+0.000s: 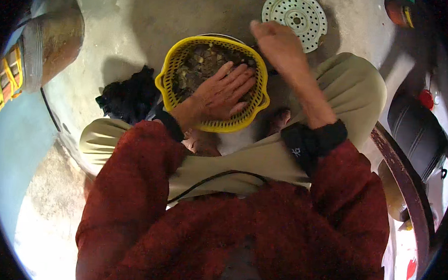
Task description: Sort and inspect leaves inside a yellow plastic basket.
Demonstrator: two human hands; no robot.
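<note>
A yellow plastic colander basket (265, 70) with perforated sides and small handles sits low between my knees, its rim tilted a little. Inside lies a heap of dark brown, chunky pieces (201, 61) mixed with paler bits; I cannot tell what they are. My left hand (226, 90) lies palm down over the heap, fingers slightly apart, the wrist crossing the near rim. To the upper right of the basket, my right hand (278, 44) is raised with curled fingers, blurred by motion. Whether it pinches something small is hidden.
Beyond my right hand, a pale perforated disc (310, 19) lies on the concrete floor (108, 23). A crumpled black plastic bag (131, 95) is left of the basket. A brown cylindrical container (63, 44) stands at far left. A dark wooden edge (401, 172) and a black padded object (418, 131) are at right.
</note>
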